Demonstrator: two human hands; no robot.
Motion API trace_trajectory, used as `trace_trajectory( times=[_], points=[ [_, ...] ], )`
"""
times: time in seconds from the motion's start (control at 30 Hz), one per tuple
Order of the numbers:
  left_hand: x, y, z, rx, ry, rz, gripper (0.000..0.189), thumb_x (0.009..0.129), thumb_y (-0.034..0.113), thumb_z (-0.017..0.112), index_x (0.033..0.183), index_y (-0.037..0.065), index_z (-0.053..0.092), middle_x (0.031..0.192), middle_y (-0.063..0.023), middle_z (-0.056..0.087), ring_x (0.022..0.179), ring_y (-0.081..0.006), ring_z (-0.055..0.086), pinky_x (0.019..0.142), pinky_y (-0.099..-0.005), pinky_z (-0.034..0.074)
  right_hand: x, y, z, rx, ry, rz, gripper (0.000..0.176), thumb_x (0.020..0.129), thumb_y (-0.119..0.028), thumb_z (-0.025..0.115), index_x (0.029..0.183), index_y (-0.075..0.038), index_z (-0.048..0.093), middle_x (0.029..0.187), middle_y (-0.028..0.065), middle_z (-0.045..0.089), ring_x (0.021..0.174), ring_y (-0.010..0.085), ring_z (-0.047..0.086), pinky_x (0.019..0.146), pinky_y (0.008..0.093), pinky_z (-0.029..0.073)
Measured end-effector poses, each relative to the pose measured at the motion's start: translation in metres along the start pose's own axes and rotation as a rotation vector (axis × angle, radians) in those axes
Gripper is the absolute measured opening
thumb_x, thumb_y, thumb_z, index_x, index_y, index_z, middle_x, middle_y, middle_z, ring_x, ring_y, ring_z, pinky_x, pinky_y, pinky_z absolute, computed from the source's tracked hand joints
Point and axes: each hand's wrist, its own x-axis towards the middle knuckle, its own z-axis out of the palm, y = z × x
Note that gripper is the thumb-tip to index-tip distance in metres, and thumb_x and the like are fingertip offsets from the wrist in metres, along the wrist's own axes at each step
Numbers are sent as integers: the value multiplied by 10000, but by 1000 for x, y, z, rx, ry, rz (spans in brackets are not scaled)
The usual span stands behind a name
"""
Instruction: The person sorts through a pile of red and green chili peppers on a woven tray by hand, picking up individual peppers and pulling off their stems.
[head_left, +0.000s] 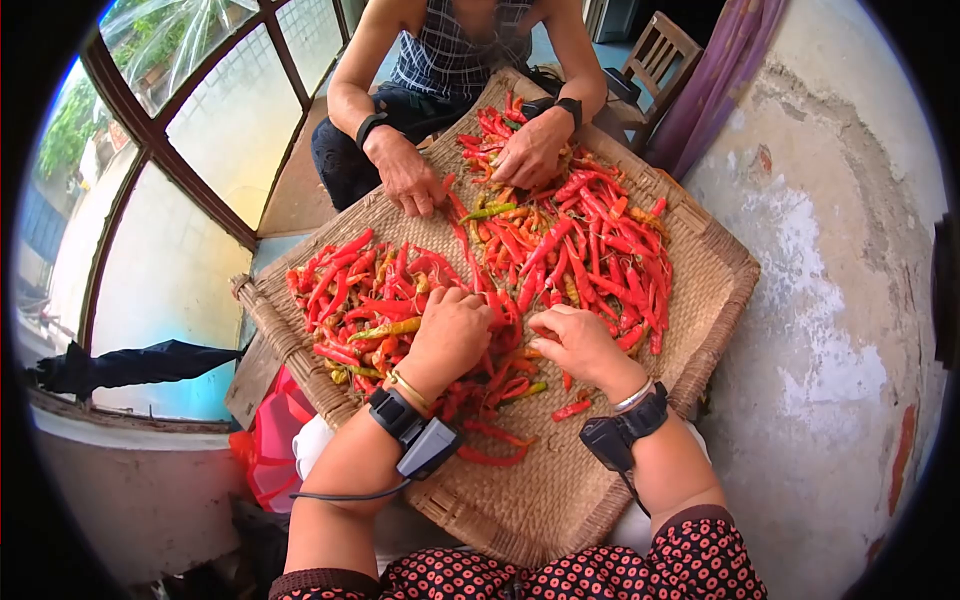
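Red chili peppers [620,260], with a few green and yellowish ones among them, are heaped on a woven tray [570,480]. My left hand [450,335] rests at the left heap with its fingers curled down among the peppers; what they hold is hidden. To its right, my right hand [580,345] is bent with thumb and fingers close together at the near edge of the peppers, and anything between them is too small to make out. A loose red pepper [571,410] lies below my right hand. Each of my wrists carries a black strapped device and a bangle.
Across the tray sits another person, both hands [405,175] on the peppers. Windows [225,140] and a black umbrella [150,366] are at left, with a pink-red bag [275,440] below. A wooden chair [660,65] stands behind, and a rough wall [820,250] is at right.
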Motion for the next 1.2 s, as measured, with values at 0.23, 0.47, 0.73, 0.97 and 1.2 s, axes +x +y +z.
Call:
trace_trajectory(
  times=[0.23,0.47,0.73,0.97,1.2],
  points=[
    [-3,19,-17,-755,33,106,110,751,35,656,839,29,590,753,-93,607,691,-230,611,599,-318,483,2,-1,6,39,121,-195,325,711,-43,649,1031,-59,588,998,125,532,957,288,547,798,361,458],
    [-1,6,-17,-898,234,-301,157,789,45,653,937,14,613,766,-58,638,692,-100,602,628,-251,490,-3,-8,-25,428,-237,307,131,816,-128,588,894,-24,577,727,91,602,712,264,608,651,353,472],
    [5,-1,11,-184,78,33,248,715,177,669,924,52,621,889,-81,618,869,-246,551,812,-368,436,3,-2,-31,829,171,323,373,878,-163,560,1182,34,468,678,17,563,572,70,548,525,215,438],
    [1,1,14,-1,0,58,142,719,160,617,834,77,608,869,-59,575,899,-236,520,823,-356,407,2,16,-8,258,169,259,278,801,-178,637,1029,-20,626,679,93,632,598,176,604,586,307,478],
    [6,3,5,-386,130,49,91,756,132,597,789,49,581,763,-104,577,793,-263,560,741,-382,446,1,-4,-3,242,25,55,371,774,-145,660,1112,-25,568,932,116,612,713,189,616,672,308,492]
  ],
)
